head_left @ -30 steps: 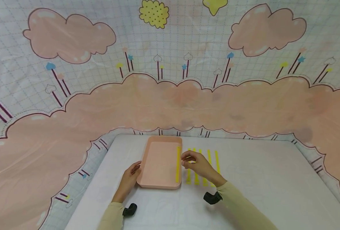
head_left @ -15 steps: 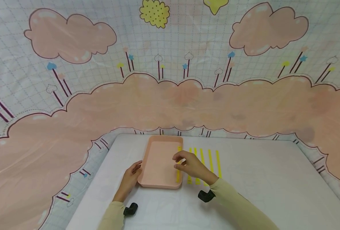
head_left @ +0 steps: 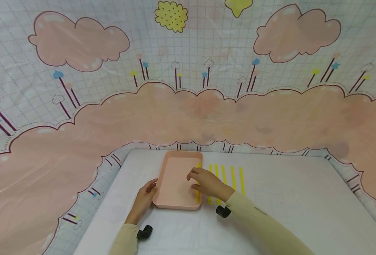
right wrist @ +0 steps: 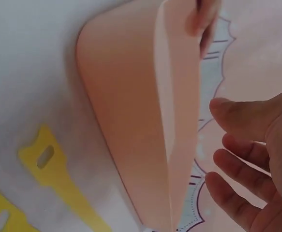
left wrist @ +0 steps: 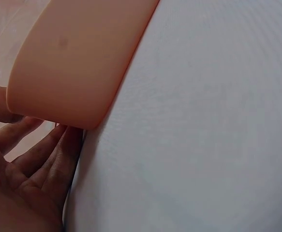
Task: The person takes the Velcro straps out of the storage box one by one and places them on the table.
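Observation:
A shallow pink tray [head_left: 174, 187] lies on the white table. My left hand [head_left: 143, 199] holds its near left side, the thumb at the rim and the fingers along the outer wall [left wrist: 78, 63]. Over the tray's right part hovers my right hand [head_left: 208, 184], its fingers loosely bent and apart with nothing between them. Partly covered by that hand, one yellow strap [head_left: 197, 196] lies lengthwise along the tray's right inner side. Several more yellow straps [head_left: 233, 177] lie in a row right of the tray; the right wrist view shows a slotted head on a strap [right wrist: 46, 157], like a hook-and-loop cable tie.
The white tabletop [head_left: 286, 191] stretches to the right. Behind it hangs a printed cloth [head_left: 188, 113] with clouds. Each wrist carries a small black camera, one at the left wrist [head_left: 144, 232] and one at the right wrist [head_left: 223, 211].
My right hand has moved left from the tray's right rim to over the tray, its fingers spreading a little. My left hand stays at the tray, and the straps have not visibly moved.

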### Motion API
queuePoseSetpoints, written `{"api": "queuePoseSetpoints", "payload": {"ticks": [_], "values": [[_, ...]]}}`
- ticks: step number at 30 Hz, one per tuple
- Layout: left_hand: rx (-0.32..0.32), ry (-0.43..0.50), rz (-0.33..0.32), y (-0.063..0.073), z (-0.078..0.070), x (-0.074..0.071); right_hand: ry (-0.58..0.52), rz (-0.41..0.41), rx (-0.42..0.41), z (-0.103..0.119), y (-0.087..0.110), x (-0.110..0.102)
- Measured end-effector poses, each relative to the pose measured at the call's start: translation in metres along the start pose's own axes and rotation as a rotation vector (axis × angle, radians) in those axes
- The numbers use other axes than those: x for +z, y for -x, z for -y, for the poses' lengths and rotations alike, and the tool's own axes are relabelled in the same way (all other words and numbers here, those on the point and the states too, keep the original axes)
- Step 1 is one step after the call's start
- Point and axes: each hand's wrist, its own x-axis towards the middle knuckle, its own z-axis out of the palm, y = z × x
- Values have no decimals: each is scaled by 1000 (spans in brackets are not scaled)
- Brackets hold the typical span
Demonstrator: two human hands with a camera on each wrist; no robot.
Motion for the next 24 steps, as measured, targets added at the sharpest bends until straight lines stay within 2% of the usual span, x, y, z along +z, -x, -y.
{"api": "queuePoseSetpoints", "payload": {"ticks": [7,12,18,24], "values": [[-7,10,-8,3,0,0,158,38,-85,-3,-7,6],[23,-4,-18,5,-2,-1,270,42,-143,-7,-11,8],[53,-22,-6,4,1,-2,316,88,-142,-11,-16,10],[46,-14,-5,2,2,-4,375,110,-156,-14,-22,15]]}}
